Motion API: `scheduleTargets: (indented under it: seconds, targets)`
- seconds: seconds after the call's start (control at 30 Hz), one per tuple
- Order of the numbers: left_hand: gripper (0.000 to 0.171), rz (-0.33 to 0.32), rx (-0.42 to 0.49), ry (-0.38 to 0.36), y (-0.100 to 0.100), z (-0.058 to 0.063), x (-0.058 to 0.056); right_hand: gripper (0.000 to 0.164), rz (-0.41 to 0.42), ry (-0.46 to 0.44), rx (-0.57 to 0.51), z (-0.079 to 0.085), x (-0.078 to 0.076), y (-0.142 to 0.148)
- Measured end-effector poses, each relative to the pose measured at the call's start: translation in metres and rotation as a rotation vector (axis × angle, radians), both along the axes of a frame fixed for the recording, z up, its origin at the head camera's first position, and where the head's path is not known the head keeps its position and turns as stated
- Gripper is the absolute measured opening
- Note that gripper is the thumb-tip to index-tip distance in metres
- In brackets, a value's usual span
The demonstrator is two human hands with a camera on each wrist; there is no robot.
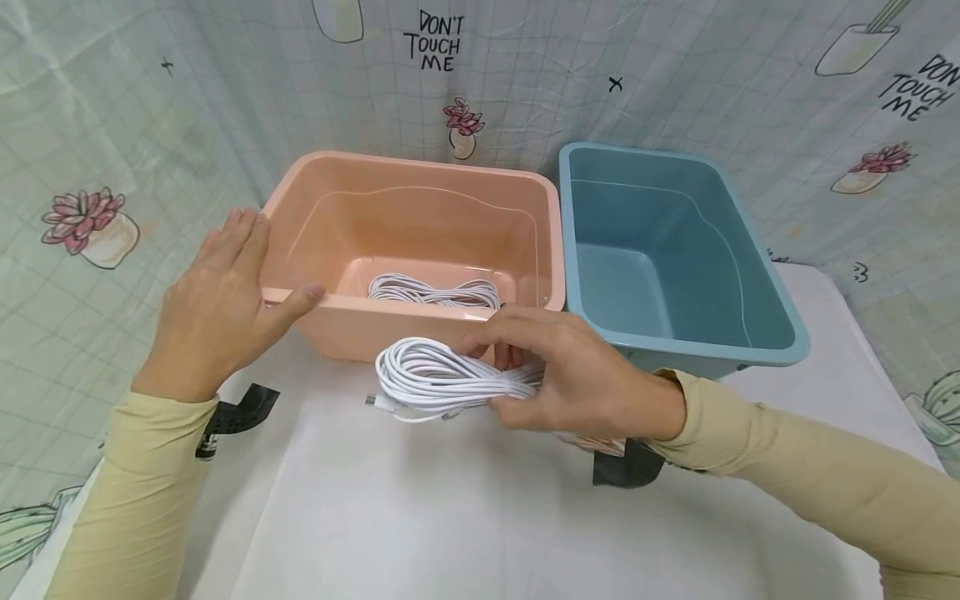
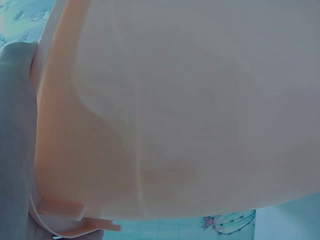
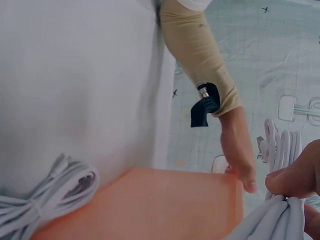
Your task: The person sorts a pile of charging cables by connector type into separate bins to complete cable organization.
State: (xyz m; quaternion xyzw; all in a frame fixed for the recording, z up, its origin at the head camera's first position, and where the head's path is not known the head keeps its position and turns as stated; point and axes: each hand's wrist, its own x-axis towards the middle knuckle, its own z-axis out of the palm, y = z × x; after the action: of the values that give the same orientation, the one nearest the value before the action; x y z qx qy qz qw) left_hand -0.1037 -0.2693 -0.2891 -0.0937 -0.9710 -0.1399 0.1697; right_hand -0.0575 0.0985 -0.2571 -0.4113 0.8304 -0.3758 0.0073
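Observation:
My right hand (image 1: 570, 375) pinches a coiled white cable (image 1: 442, 375) between thumb and fingers, just in front of the peach bin (image 1: 412, 171). A small metal plug shows at the coil's left end. In the right wrist view the thumb presses on the bundled cable (image 3: 280, 215). My left hand (image 1: 217, 292) rests at the bin's front left corner, fingers extended along the side and thumb over the front rim. Inside the bin lies another coiled white cable (image 1: 435, 292), partly hidden by the front wall.
To the right of the peach bin stands a blue-green bin (image 1: 682, 347). Another cable bundle (image 3: 65, 195) lies on the white table (image 1: 375, 517), mostly covered by my right wrist in the head view. A patterned curtain (image 1: 525, 83) hangs behind the bins.

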Motion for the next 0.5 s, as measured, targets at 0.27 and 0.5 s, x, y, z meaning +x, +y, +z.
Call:
scheduleTargets:
  seconds: [0.27, 0.5]
  targets:
    - [0.100, 0.002, 0.003, -0.009, 0.000, -0.001, -0.001, 0.052, 0.015, 0.067, -0.036, 0.020, -0.003, 0.001]
    - [0.100, -0.002, 0.009, 0.003, 0.000, 0.000, 0.000, 0.048, 0.005, 0.152, -0.072, 0.034, -0.011, 0.000]
